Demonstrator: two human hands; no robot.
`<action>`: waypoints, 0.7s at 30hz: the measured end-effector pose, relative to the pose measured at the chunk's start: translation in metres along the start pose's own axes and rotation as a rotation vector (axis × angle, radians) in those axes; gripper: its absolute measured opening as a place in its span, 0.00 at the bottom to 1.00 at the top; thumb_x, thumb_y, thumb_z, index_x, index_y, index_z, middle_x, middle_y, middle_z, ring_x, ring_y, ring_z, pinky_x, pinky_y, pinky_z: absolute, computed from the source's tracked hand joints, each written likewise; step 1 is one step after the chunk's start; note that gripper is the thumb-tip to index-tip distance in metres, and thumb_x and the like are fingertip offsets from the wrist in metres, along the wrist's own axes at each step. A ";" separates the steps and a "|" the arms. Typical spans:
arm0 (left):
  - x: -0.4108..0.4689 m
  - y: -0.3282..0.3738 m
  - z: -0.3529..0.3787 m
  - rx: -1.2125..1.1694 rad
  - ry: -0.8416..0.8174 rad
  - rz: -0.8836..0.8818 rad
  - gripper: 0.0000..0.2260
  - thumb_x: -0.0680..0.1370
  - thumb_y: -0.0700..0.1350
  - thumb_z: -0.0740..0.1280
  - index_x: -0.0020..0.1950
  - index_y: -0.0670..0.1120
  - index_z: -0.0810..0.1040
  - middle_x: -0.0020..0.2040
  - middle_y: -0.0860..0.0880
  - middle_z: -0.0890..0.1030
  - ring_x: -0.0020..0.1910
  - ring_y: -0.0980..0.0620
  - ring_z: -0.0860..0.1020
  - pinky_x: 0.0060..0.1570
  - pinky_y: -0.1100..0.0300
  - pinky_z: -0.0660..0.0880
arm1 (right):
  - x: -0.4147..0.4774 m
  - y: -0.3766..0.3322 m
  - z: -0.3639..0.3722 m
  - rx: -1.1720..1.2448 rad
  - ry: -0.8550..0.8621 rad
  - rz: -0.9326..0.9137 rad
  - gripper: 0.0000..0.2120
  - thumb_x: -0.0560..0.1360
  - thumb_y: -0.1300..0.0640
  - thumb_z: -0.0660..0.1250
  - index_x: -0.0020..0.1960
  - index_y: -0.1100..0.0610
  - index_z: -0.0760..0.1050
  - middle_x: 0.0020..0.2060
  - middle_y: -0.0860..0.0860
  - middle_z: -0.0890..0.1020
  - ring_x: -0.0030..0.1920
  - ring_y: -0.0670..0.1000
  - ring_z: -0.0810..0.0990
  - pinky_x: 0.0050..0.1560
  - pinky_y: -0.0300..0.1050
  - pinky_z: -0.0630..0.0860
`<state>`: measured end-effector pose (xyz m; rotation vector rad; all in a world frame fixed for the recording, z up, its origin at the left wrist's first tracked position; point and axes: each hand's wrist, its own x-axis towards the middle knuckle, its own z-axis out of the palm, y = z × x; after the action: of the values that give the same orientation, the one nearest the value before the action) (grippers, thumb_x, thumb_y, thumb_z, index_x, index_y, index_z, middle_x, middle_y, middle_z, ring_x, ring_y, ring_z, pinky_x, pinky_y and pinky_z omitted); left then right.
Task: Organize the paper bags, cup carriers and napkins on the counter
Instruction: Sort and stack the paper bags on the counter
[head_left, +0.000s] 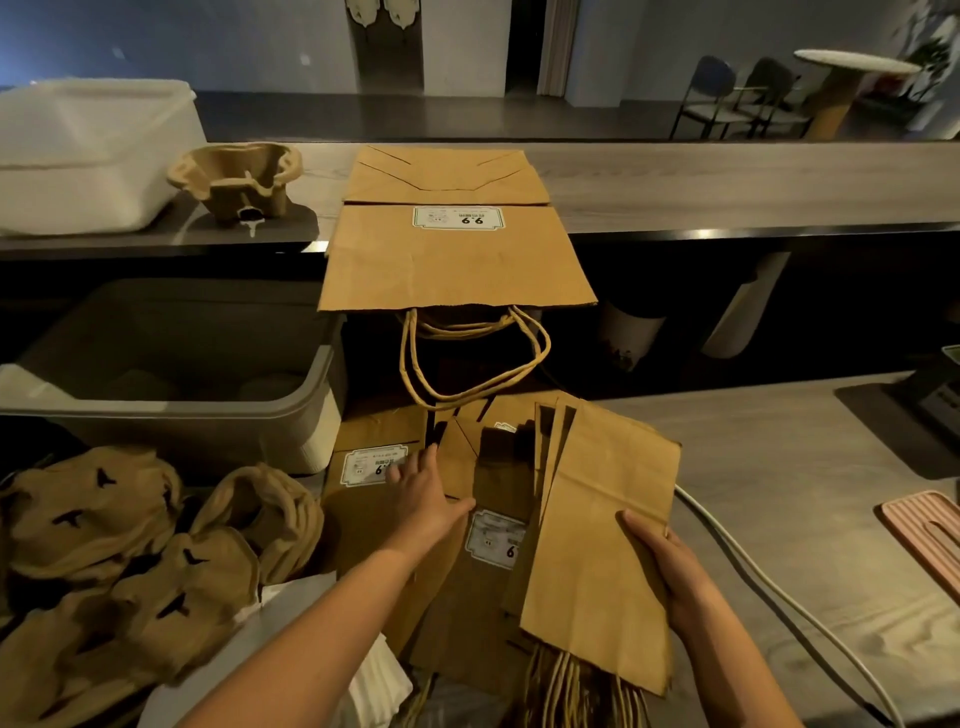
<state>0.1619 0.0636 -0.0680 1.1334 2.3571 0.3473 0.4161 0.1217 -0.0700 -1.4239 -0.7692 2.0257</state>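
Maybe halfway done, at a guess. Nearest, the lumpy molded-pulp cup carriers sit heaped at left, unsorted. The right hand grips a squared stack of flat kraft paper bags; the left hand rests straight-fingered on loose bags beside it. Farther off, one bag droops over the ledge, twisted handles dangling.

Dim, warm-toned indoor light. Dark shadow patches on the paper bags; near-black recess under the upper table, thin glare along its front edge. Bluish cast on the far wall. Wide-angle bowing at the edges; soft, slightly noisy detail.
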 end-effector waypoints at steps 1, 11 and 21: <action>0.001 0.004 0.000 0.002 0.009 0.012 0.41 0.73 0.56 0.68 0.77 0.50 0.47 0.76 0.46 0.56 0.75 0.42 0.49 0.71 0.49 0.54 | 0.000 -0.001 -0.001 0.001 -0.004 0.007 0.17 0.76 0.57 0.65 0.63 0.59 0.71 0.48 0.60 0.81 0.45 0.59 0.80 0.35 0.49 0.80; 0.008 0.022 -0.010 -0.120 -0.141 -0.097 0.42 0.71 0.51 0.72 0.76 0.42 0.51 0.75 0.42 0.59 0.73 0.42 0.59 0.69 0.49 0.62 | 0.001 -0.001 -0.010 -0.020 -0.027 0.024 0.18 0.75 0.57 0.65 0.64 0.61 0.71 0.48 0.60 0.81 0.44 0.59 0.81 0.32 0.47 0.80; 0.013 0.016 -0.032 -0.370 0.212 -0.001 0.23 0.79 0.51 0.63 0.72 0.50 0.63 0.65 0.48 0.73 0.60 0.46 0.74 0.46 0.59 0.69 | 0.007 -0.013 -0.015 -0.115 -0.065 0.045 0.54 0.37 0.44 0.83 0.60 0.57 0.72 0.47 0.60 0.83 0.46 0.59 0.81 0.37 0.50 0.79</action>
<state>0.1478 0.0832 -0.0382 0.9560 2.3359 0.9007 0.4298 0.1385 -0.0693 -1.4568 -0.9014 2.1005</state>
